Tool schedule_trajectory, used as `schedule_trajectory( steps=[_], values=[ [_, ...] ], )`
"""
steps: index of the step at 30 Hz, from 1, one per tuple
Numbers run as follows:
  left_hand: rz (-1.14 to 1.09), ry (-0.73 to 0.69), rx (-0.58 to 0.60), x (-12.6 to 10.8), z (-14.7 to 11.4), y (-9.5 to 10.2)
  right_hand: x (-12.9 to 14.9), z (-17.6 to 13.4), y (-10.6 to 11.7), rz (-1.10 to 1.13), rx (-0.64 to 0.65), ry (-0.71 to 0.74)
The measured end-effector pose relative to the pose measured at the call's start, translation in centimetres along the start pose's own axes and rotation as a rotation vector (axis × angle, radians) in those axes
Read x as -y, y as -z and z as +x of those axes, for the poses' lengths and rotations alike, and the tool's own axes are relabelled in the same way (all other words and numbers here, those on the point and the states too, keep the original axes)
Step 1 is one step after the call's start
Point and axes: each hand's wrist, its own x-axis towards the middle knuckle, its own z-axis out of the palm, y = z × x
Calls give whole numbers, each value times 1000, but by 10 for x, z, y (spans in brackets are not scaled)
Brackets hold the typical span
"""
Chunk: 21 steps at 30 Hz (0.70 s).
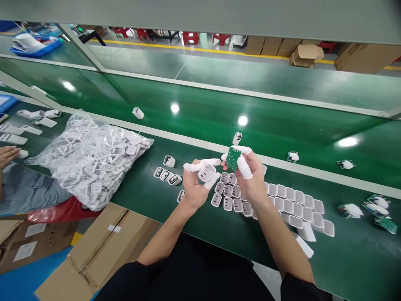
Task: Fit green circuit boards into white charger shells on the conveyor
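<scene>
White finger cots cover several of my fingertips. My left hand (196, 186) grips a white plastic charger housing (207, 172), its open end facing me with dark slots visible inside. Just to its right, my right hand (250, 173) pinches a green circuit board (233, 158) between thumb and fingers, held up beside the housing and apart from it. Below my hands stand rows of open white housings (228, 204), partly hidden by my right forearm. Left of my left hand, several housings with boards inside (165, 175) stand on the green table (144, 196).
A clear bag of white plastic parts (97, 159) lies to the left. Loose circuit boards with white components (350, 210) lie at the right. A green panel (200, 113) rises behind the table. Cardboard boxes (100, 246) stand lower left, near another person's hand (8, 156).
</scene>
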Motion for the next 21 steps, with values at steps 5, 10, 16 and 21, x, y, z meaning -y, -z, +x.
schedule_trajectory(
  steps=[5, 10, 16, 21],
  values=[
    [-95, 132, 259, -4, 3, 22, 10, 0, 6, 32, 80, 78],
    [93, -80, 396, -15, 17, 49, 24, -7, 7, -1, 182, 237],
    [180, -268, 455, -25, 30, 60, 27, -24, 8, -105, 230, 334],
    [175, -327, 438, -30, 32, 58, 29, -28, 5, -139, 300, 367]
  ],
)
